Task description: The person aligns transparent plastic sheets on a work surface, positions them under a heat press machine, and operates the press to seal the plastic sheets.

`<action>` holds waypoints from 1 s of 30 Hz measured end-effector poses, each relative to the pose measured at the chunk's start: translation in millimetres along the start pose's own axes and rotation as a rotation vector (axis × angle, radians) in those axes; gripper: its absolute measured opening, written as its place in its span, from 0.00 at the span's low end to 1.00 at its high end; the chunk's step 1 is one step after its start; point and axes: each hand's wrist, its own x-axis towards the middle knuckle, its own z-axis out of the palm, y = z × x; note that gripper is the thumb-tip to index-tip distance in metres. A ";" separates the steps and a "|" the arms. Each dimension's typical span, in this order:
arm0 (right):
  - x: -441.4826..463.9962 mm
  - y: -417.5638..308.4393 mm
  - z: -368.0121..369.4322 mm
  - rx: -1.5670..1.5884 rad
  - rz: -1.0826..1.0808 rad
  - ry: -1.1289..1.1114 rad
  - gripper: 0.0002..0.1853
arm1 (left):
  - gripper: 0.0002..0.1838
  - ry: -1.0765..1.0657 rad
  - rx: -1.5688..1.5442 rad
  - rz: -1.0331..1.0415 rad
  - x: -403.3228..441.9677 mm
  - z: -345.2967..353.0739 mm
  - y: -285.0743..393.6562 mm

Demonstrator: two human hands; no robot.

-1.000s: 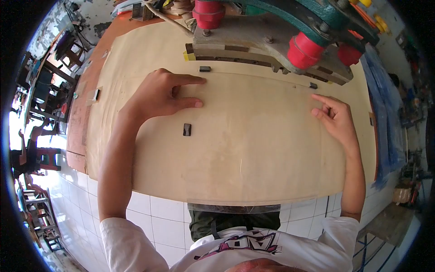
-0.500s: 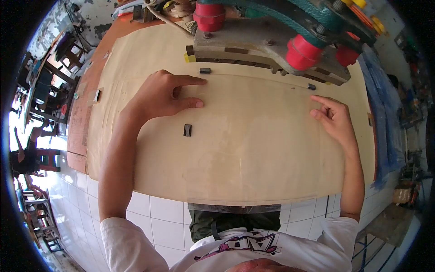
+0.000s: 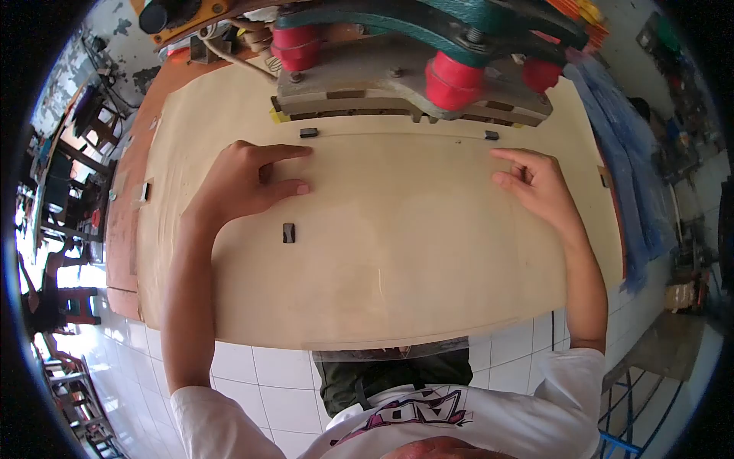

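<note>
A clear plastic sheet point(image 3: 381, 291) lies over the beige board point(image 3: 191, 99), its front edge hanging past the board near my waist. My left hand point(image 3: 248, 180) rests on the sheet's left part, index finger and thumb stretched apart, with nothing between them. Just beyond that index fingertip sits a small black block point(image 3: 308, 133). Over on the right, my right hand point(image 3: 535, 182) touches the sheet with its index finger extended and the other fingers curled. A second dark block point(image 3: 491, 135) lies just beyond its fingertip. Another black block point(image 3: 289, 233) is nearer me, below my left thumb.
A heavy press head point(image 3: 382, 69) with red mounts point(image 3: 455, 80) and a green frame hangs over the board's far side. Blue plastic sheeting point(image 3: 623, 168) drapes along the right edge. A small block point(image 3: 144, 192) sits at the left edge. Cables and scraps lie back left.
The camera view has turned, so the press and blocks appear further left. Both hands keep nearly the same pose and place on the sheet.
</note>
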 end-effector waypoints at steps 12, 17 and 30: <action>-0.6 4.4 -1.1 0.020 -0.005 -0.006 0.20 | 0.24 -0.043 -0.008 -0.057 2.1 -1.3 5.9; 0.3 9.3 1.7 0.036 0.010 0.003 0.20 | 0.24 -0.018 -0.020 -0.019 1.5 1.6 2.7; 2.7 11.7 1.1 0.041 0.038 0.001 0.20 | 0.26 -0.055 -0.021 -0.083 3.4 0.0 6.8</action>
